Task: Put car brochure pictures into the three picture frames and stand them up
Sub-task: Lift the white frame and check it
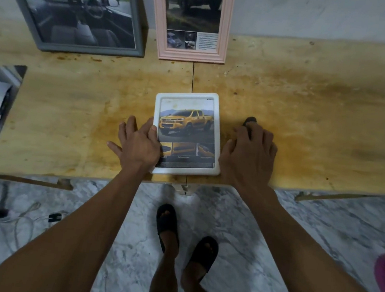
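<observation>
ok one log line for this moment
grey frame: standing | pink frame: standing | white frame: flat, picture in | left hand: on its left edge | right hand: on table beside it

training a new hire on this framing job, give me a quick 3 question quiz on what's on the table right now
1. True or false: the white frame with the yellow pickup picture already stands upright.
2. Multiple choice: which frames stand at the back of the table? A) grey frame and pink frame B) white and pink C) only grey
3. Short answer: what does the left hand touch, and what lies under the right hand?

Key
1. False; it lies flat near the front edge.
2. A
3. The left hand rests on the white frame's left edge; the right hand rests on the table beside the frame, over a small dark object.
</observation>
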### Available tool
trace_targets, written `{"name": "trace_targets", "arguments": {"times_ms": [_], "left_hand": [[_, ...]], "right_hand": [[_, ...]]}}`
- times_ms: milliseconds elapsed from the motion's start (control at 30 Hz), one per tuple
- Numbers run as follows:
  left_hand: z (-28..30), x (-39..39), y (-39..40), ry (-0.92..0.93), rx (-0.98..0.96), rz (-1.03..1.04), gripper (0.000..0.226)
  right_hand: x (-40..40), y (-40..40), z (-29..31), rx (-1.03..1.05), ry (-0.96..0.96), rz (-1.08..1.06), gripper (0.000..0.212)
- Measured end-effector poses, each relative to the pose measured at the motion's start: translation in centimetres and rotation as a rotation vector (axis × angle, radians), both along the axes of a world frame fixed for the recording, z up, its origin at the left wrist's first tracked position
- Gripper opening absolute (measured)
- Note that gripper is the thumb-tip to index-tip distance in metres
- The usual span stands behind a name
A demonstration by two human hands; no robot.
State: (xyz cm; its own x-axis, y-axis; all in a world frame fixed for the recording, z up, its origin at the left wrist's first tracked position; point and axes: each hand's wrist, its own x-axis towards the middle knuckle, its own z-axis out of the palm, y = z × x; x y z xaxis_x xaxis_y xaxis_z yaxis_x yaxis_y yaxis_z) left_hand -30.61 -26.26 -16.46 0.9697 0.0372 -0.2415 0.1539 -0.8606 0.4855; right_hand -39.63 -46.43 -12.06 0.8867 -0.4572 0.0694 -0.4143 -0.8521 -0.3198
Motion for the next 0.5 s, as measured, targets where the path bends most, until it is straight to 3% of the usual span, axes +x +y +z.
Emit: {"name": "trace_targets", "arguments": {"times_ms": [67,167,267,433,500], "left_hand": [[0.5,0.3,-0.1,0.016,-0.005,0.022,0.042],[0.8,0.5,-0.4,0.006,-0.038,0.067,0.037],[1.3,0.6,-0.6,0.010,-0.073,0.110,0.033],[2.6,1.0,-1.1,0.096,-0.191,0.184,0.034],[4.1,0.9,-1.3,0.115,-0.400,0.242,0.034]], "right_hand": [[1.2,0.7,0.7,0.107,0.050,0.015,0.028],[2.9,1.5,1.0,0.336,0.277,-0.051,0.011],[3.8,1.9,0.7,0.388,0.353,-0.099,0.008],[4.2,2.2,1.3,0.568,0.281,-0.199,0.005],[4.0,2.3,2.2,0.740,0.134,-0.204,0.023]]}}
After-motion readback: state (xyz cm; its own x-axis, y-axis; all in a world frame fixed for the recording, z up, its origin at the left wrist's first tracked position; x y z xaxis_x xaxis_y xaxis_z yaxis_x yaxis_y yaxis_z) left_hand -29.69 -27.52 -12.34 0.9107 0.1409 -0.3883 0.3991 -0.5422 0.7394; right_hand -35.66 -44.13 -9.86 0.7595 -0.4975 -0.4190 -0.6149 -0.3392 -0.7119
